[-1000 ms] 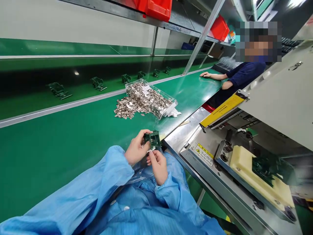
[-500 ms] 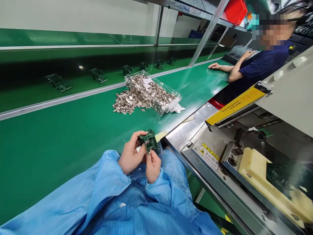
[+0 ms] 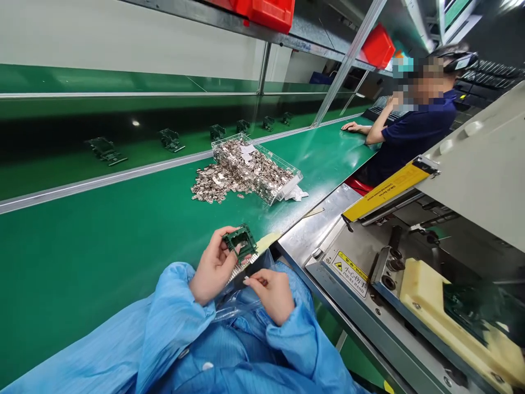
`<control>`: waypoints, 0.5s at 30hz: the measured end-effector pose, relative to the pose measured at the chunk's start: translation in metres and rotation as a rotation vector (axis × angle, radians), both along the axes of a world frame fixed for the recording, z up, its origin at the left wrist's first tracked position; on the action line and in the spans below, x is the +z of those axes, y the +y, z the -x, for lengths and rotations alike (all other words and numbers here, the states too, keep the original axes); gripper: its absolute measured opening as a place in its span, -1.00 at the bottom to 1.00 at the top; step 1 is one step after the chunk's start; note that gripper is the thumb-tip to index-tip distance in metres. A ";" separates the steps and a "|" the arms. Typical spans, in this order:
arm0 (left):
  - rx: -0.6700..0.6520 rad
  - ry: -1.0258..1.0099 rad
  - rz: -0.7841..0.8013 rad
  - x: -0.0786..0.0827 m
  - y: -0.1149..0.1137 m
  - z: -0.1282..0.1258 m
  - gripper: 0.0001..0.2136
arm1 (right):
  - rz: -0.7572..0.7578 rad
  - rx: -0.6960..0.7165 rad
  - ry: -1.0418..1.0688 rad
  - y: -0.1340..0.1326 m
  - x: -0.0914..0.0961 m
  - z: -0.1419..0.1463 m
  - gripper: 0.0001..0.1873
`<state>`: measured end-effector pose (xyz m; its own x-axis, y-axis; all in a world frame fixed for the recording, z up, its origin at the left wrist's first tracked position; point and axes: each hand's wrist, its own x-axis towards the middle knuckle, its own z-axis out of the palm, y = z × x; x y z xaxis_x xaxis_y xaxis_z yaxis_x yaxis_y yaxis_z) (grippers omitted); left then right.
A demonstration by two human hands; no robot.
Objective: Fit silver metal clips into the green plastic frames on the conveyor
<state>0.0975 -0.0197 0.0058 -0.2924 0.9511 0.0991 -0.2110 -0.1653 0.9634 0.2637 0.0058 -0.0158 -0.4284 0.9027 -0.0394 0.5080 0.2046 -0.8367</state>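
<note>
The green frame (image 3: 249,241) is in my left hand (image 3: 212,271), fingers gripping it, near the worktop's (image 3: 123,241) edge. My right hand (image 3: 273,294) pinches its fingers together just beside; whether on anything, I cannot tell. Metal pieces (image 3: 217,183) lie beyond, beside a clear box (image 3: 289,189).

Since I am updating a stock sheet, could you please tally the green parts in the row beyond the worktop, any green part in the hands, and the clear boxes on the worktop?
Green parts visible in the row beyond the worktop: 6
Held green part in the left hand: 1
Clear box on the worktop: 1
Total: 8
</note>
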 end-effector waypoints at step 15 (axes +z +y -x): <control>-0.098 0.066 -0.057 -0.001 -0.014 0.003 -0.68 | -0.297 -0.178 0.314 0.004 0.052 0.055 -0.93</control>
